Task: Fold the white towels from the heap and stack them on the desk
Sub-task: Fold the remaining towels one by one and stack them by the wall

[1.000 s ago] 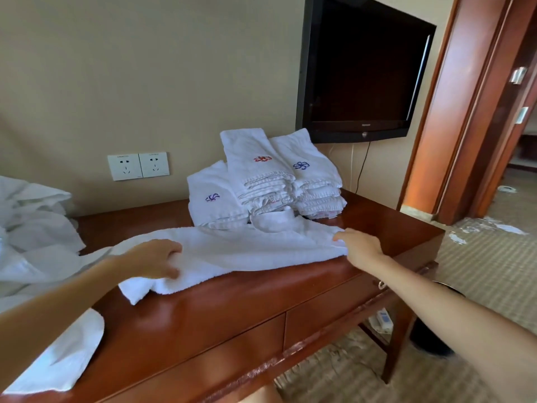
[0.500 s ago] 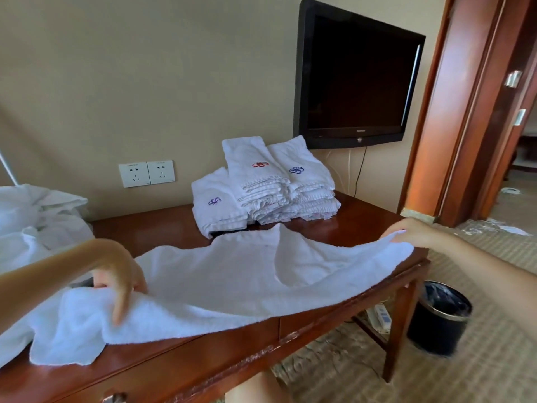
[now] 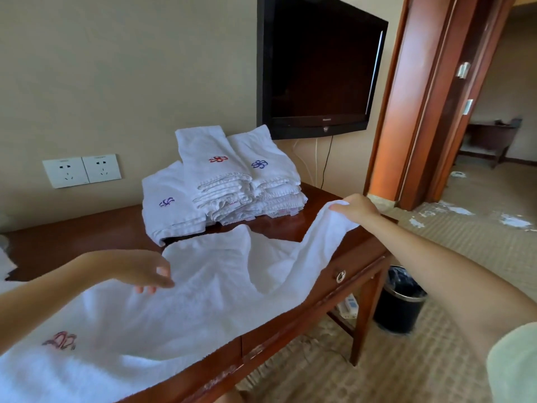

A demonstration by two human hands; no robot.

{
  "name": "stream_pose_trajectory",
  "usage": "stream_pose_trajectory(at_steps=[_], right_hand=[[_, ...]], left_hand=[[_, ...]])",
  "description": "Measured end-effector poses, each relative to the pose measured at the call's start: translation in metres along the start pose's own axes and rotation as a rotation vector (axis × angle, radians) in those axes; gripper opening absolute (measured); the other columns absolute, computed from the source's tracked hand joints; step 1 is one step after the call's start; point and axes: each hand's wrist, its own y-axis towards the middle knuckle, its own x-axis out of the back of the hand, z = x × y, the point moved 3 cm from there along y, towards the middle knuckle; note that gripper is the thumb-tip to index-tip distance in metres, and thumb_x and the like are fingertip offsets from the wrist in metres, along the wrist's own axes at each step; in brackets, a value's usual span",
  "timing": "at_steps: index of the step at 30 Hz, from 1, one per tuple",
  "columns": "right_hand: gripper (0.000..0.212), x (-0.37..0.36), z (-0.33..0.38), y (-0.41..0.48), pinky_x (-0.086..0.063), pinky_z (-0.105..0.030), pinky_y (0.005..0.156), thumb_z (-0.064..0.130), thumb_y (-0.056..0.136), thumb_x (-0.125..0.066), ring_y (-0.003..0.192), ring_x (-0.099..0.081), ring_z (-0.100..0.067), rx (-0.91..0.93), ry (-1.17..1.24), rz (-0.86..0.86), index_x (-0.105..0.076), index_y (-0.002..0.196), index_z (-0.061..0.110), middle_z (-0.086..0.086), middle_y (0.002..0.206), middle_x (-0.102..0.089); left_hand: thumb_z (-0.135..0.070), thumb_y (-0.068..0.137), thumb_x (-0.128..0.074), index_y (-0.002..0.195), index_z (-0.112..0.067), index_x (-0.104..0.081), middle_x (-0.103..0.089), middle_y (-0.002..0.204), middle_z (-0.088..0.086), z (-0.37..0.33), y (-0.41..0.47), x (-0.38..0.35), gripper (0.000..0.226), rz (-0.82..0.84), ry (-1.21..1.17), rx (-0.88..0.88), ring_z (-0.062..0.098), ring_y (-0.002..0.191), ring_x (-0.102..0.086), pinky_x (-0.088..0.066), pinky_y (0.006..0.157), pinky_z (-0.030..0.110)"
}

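Note:
A long white towel (image 3: 203, 298) with a red flower mark near its left end lies spread lengthwise along the front of the wooden desk (image 3: 72, 237). My right hand (image 3: 356, 207) pinches the towel's far right end and holds it lifted over the desk's right corner. My left hand (image 3: 139, 267) hovers over the towel's middle with fingers loosely curled, fingertips near the cloth, holding nothing that I can see. Behind the towel, against the wall, sit stacks of folded white towels (image 3: 223, 181) with red and blue flower marks. A bit of the heap (image 3: 5, 263) shows at the left edge.
A black TV (image 3: 316, 68) hangs on the wall above the desk's right end, cables dropping behind. Wall sockets (image 3: 81, 170) are at the left. A black waste bin (image 3: 399, 303) stands under the desk's right side. A wooden door frame (image 3: 421, 97) and a littered floor lie to the right.
The towel has been drawn out longer along the desk and its red mark now shows at the left. My left hand has let go and lifted; my right hand stays raised at the right end.

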Motion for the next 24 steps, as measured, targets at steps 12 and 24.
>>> stream_pose_trajectory(at_steps=[12,24], right_hand=[[0.054,0.012,-0.051,0.073,-0.022,-0.027,0.047,0.041,0.081,-0.072,0.048,-0.039,-0.016,-0.126,-0.215,-0.047,-0.033,0.055,0.015,0.000,0.054,-0.035],[0.033,-0.055,-0.040,0.081,-0.037,-0.028,0.077,0.043,0.087,-0.068,0.090,-0.040,-0.010,0.334,-0.253,0.572,-0.058,0.091,0.012,0.002,0.100,-0.046]], left_hand=[[-0.048,0.092,-0.056,0.151,-0.036,0.012,0.011,0.161,0.000,-0.181,0.118,0.009,0.091,-0.241,-0.104,-0.441,0.018,0.148,-0.010,-0.026,0.114,0.034],[-0.037,0.096,-0.051,0.125,-0.016,-0.053,-0.061,0.116,0.007,-0.235,0.196,0.072,0.035,-0.810,-0.527,-0.130,0.027,0.107,-0.058,-0.042,0.078,0.031]])
